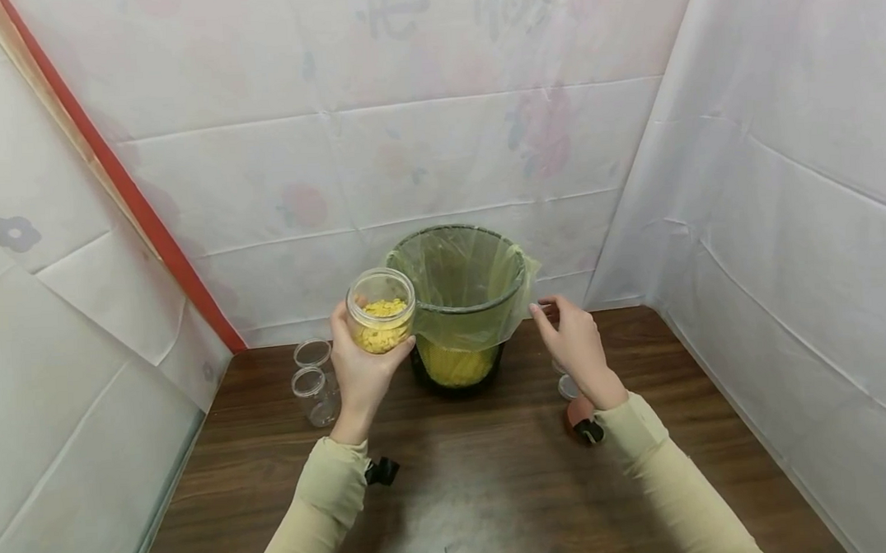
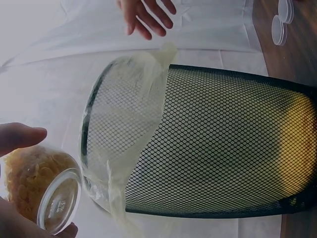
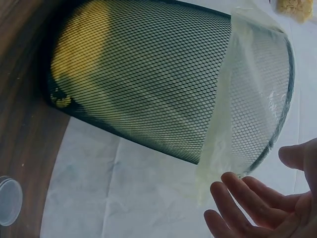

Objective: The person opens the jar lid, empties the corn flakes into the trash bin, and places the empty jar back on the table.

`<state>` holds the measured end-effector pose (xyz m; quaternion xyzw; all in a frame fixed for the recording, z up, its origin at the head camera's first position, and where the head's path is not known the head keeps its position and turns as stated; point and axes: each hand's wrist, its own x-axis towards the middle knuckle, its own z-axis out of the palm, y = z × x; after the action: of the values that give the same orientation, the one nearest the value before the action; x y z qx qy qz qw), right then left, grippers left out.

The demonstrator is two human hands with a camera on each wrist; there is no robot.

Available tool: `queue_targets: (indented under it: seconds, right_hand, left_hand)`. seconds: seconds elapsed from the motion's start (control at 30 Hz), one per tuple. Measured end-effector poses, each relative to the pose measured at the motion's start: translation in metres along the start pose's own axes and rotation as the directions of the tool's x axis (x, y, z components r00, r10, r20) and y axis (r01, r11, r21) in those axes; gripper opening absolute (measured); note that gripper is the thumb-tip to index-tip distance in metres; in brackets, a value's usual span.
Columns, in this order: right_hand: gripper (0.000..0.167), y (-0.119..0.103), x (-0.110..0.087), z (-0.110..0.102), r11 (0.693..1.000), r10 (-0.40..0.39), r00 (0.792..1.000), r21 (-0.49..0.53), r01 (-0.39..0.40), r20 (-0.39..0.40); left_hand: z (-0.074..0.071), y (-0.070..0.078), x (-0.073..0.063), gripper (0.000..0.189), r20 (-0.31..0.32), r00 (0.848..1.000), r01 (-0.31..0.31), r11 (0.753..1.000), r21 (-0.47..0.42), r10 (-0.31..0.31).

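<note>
My left hand point(image 1: 362, 377) grips a clear jar point(image 1: 379, 279) around its side, thumb on one side and fingers on the other. Small yellow pieces point(image 1: 382, 333) fill part of it, and no lid covers its mouth. The jar is beside the left rim of a dark mesh wastebasket point(image 2: 223, 148), level with the top. A thin pale-yellow bag point(image 1: 482, 328) lines the basket and folds over its rim. Something yellow point(image 3: 84, 44) lies at the basket's bottom. My right hand point(image 1: 575, 345), holding nothing, is at the basket's right rim with fingers loosely bent near the bag's edge.
Clear jars point(image 1: 312, 381) without lids stand on the wooden table point(image 1: 467, 490) to the left. Clear round lids point(image 1: 568, 386) lie at the right, near a reddish-brown and black object point(image 1: 583, 419), partly covered by my right arm. White sheeting point(image 1: 438, 161) encloses the back and sides.
</note>
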<state>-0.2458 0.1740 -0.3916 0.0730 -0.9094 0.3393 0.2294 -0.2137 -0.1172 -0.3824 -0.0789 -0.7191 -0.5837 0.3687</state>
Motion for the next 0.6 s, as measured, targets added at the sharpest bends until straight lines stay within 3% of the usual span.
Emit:
queue_targets:
  seconds: [0.17, 0.43, 0.6]
  right_hand:
    - [0.040, -0.004, 0.011, 0.000, 0.998, 0.060, 0.998, 0.008, -0.060, 0.001]
    - [0.038, -0.010, 0.028, 0.004, 0.997, 0.076, 0.997, 0.022, -0.075, -0.021]
    - [0.042, -0.012, 0.036, 0.009, 0.994, 0.090, 0.996, 0.063, -0.090, 0.008]
  left_hand:
    - [0.001, -0.014, 0.007, 0.094, 0.000, 1.000, -0.006, 0.999, 0.045, 0.006]
    - [0.001, -0.011, 0.016, 0.093, 0.028, 1.000, -0.011, 0.990, 0.140, 0.007]
    - [0.002, -0.011, 0.023, 0.095, 0.042, 0.999, -0.013, 0.982, 0.186, 0.005]
